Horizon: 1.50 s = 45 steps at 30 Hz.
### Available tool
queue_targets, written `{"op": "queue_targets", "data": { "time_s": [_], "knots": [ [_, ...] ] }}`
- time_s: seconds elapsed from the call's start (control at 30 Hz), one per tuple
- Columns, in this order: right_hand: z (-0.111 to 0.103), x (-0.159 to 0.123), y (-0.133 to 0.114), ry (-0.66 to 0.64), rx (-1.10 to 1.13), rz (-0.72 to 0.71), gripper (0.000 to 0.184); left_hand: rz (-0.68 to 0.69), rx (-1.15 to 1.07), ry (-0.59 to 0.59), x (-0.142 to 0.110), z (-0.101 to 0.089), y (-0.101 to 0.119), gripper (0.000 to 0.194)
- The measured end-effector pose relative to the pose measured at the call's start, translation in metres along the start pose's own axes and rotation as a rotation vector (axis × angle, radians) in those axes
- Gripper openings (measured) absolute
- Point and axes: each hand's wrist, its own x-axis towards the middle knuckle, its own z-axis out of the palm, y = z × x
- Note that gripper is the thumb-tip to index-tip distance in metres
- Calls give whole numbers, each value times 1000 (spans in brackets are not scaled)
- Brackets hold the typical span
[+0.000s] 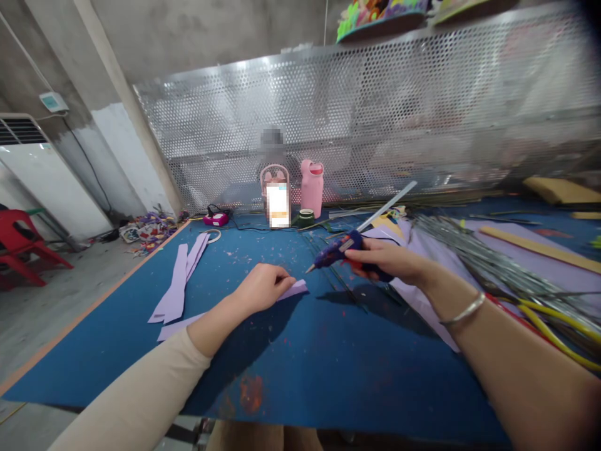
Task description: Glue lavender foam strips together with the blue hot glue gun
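My left hand (263,287) is closed in a pinch on the end of a long lilac paper strip (297,289) that lies across the blue table (305,357). The strip runs back under my forearm toward the left. My right hand (389,260) is wrapped round a blue hot glue gun (335,250), whose nozzle points left and down, a short gap from the strip's end. A white glue stick (389,203) juts from the gun's rear, up and to the right. A silver bangle sits on my right wrist.
More lilac strips (181,282) lie at the left. A pink bottle (312,188), a small fan, a green tape roll (306,217) and a magenta object (216,218) stand by the perforated metal screen. Bundled wire stems (493,263), yellow cords and lilac sheets crowd the right.
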Motion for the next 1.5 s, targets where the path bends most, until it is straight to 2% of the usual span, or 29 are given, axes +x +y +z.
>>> {"op": "queue_targets", "data": {
  "time_s": [0.13,0.23,0.47,0.57,0.67,0.77,0.9,1.1,1.27,1.5],
  "knots": [
    [-13,1,4,102,199,-40,44,61,24,-13,-4,2,-4,29],
    [-15,4,5,227,331,-85,38,122,57,-52,-7,4,-5,34],
    [-15,7,3,407,539,-115,24,265,335,-182,-5,2,0,43],
    [-16,8,3,457,565,-111,23,285,295,-175,-4,2,-1,44],
    [-17,13,9,530,553,-96,22,262,194,-99,-7,1,-4,43],
    [-17,22,20,615,489,-56,21,232,98,-6,-11,-6,-4,34],
    [-15,33,36,704,344,-10,29,234,70,56,-19,-17,-6,30],
    [-12,34,48,791,11,24,25,271,-31,158,-32,-15,-5,29],
    [-7,43,43,741,-277,86,26,327,-78,106,-36,-8,1,29],
    [-8,87,34,701,-437,194,30,305,-31,-10,-37,-8,-2,29]
  ]
}}
